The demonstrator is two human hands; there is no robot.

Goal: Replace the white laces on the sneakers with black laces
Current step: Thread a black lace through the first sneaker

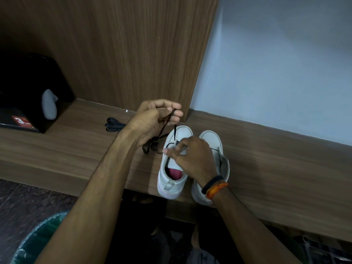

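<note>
From the head view I see my left hand [154, 119] raised above the wooden tabletop [76, 149], its fingers curled round a black lace [167, 122] and pinching it up near the fingertips; the lace runs down from that hand to the front eyelets of the left sneaker [174, 162] and trails in a loose tangle just beside the sneaker's toe end. My right hand [192, 155] rests on that same sneaker, fingers bent over the tongue and eyelet area, and seems to pinch the upper there, though I cannot tell exactly what it grasps. The right sneaker [211, 141] stands touching the first, partly under my right wrist, which carries a black and orange wristband [215, 186]. Beyond my left hand lies a second bundled black lace [114, 124]. Far to the left of both hands sits a black box [28, 92].
</note>
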